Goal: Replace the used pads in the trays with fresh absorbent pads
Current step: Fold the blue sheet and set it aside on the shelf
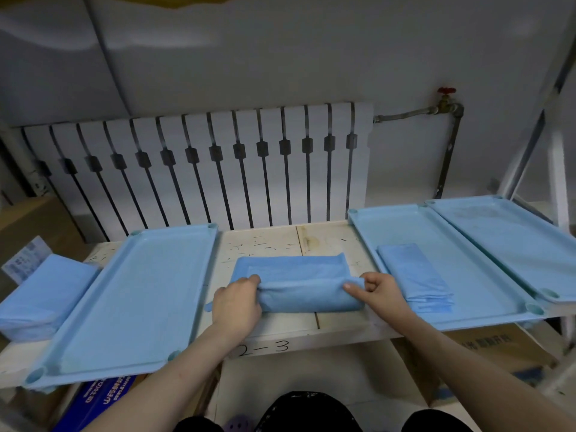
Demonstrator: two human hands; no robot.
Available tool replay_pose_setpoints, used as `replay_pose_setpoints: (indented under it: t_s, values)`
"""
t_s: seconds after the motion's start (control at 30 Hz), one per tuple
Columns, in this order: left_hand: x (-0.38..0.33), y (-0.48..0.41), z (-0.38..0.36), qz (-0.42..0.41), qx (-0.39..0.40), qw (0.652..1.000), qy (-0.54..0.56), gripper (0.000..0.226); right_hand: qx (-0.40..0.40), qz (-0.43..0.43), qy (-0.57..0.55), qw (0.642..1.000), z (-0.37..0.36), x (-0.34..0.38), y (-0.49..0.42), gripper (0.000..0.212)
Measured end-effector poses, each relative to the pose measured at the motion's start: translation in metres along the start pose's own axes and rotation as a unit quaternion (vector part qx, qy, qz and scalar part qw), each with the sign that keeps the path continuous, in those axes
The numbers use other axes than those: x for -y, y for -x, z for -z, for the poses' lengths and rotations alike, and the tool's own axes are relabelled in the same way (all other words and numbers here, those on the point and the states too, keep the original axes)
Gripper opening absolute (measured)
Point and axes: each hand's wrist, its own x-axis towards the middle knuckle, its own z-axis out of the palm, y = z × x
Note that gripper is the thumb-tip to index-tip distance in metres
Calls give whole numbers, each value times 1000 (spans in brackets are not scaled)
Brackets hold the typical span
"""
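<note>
Rolled pad [299, 286] on table [327, 241], between left tray [202, 275], right trays [389, 226].

A pale grey wall [280, 57] fills the upper frame, with a white ribbed radiator [199, 163] across its centre-left, a grey pipe [448, 145] topped by a red valve [446, 92] at upper right, a scuffed pale wooden table [327, 241] below, and a cardboard box [498, 347] at lower right.
</note>
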Motion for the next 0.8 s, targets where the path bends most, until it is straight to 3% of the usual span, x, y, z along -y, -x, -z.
replay_pose_setpoints:
  t_s: [0.03,0.07,0.13,0.27,0.4,0.47,0.6,0.73,0.8]
  values:
    - [0,-2,1,-5,-9,1000,3,15,50,-21,17,998,-1,2,1,26]
    - [0,-3,1,-9,-13,1000,4,15,123,-44,78,988,-2,2,3,27]
    - [-2,-6,3,-14,-12,1000,1,18,217,-43,235,946,-8,-7,5,51]
    - [-3,-17,5,-22,-11,1000,-14,17,151,15,224,963,-9,-14,-1,7]
    - [-3,-26,11,-13,-1,1000,-18,14,82,-31,219,972,-9,-6,-9,27]
    - [-5,-32,13,-5,-31,999,-19,9,34,-38,205,978,-11,-3,-17,33]
    - [-9,-49,10,0,-129,991,-44,24,-27,-64,111,991,-20,0,-34,41]
    - [-21,-68,7,23,-45,993,-111,22,-22,-161,140,977,-38,-5,-42,23]
    - [-28,-79,4,10,-19,992,-123,28,-29,-196,137,971,-44,-7,-43,28]
